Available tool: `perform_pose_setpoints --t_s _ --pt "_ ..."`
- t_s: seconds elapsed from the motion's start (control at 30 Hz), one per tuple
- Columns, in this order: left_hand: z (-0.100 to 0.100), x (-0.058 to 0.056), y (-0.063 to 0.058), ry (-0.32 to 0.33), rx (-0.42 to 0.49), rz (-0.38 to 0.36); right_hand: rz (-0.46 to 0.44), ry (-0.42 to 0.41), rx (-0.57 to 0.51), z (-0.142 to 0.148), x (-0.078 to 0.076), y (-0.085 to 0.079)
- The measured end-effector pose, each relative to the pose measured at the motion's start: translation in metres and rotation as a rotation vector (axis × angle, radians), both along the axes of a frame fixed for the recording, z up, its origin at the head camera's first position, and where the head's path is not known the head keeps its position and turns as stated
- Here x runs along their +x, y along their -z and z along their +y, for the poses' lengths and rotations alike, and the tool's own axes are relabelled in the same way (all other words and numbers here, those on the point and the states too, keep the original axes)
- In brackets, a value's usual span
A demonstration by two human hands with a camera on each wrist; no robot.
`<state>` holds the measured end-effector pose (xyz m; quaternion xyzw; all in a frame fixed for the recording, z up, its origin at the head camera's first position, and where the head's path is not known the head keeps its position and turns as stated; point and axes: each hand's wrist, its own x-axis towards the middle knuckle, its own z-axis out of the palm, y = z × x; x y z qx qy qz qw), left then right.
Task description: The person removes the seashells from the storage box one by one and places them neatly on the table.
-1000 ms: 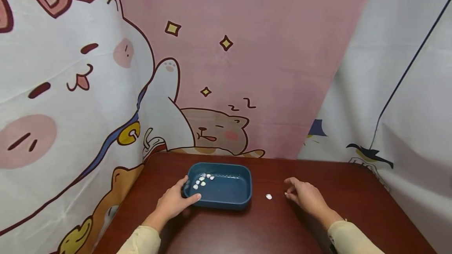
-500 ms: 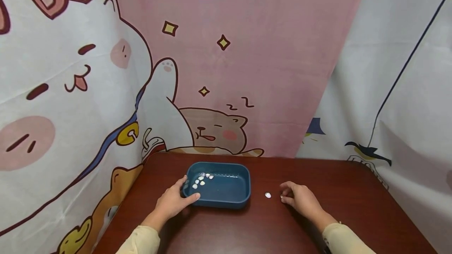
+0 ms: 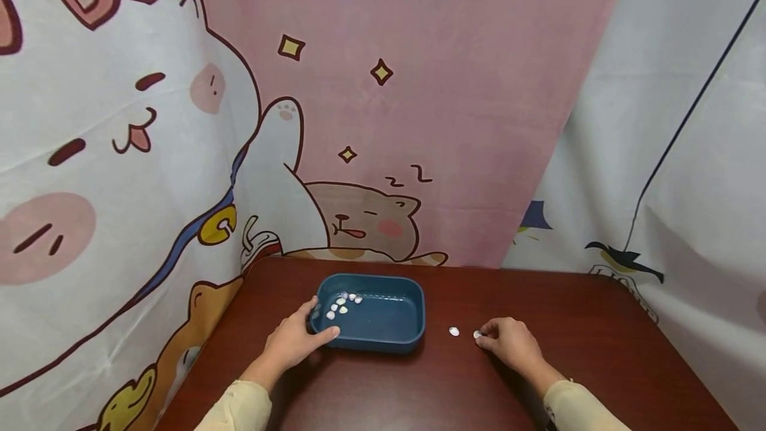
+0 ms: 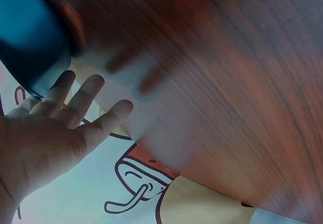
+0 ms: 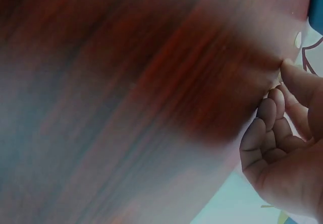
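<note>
A blue rectangular dish (image 3: 383, 346) stands on the table, with several small white oval pieces, like shells or pebbles, in its left half. At its left end my left hand (image 3: 293, 341) rests against the corner, thumb along the front rim. In the left wrist view its other fingers (image 4: 83, 100) lie fairly straight beside the dish (image 4: 38, 37). To the right, my right hand (image 3: 513, 341) pinches a small white oval piece (image 3: 477, 334) between thumb and forefinger, at the tabletop. Another white oval piece (image 3: 454, 331) lies between that hand and the dish.
The reddish-brown wooden table (image 3: 371, 391) reaches back to a cartoon-printed cloth (image 3: 473, 118) hanging behind it. More white cloth (image 3: 706, 218) hangs along the right side.
My right hand has moved slightly left and its fingertips have come down, with the white oval piece now showing more clearly between them. The left hand and the dish have stayed put.
</note>
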<state>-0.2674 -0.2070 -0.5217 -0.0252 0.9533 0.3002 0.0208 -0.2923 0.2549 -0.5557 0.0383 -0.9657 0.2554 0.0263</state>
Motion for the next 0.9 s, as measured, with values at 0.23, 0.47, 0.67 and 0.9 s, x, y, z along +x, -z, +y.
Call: perform_pose_setpoints --t_s 0.23,0.47,0.67,0.9 --pt "0.002 0.001 0.002 -0.001 0.004 -0.001 0.062 -0.057 -0.017 -0.003 0.001 0.006" --pt "0.003 0.002 -0.001 0.003 -0.001 -0.002 0.029 -0.065 0.002 -0.009 0.0 0.004" --pt "0.002 0.001 0.001 0.001 -0.002 -0.001 -0.009 -0.042 0.031 -0.011 -0.003 0.002" --pt "0.0 -0.001 0.004 0.0 -0.004 0.002 -0.014 -0.035 0.027 -0.013 -0.006 0.003"
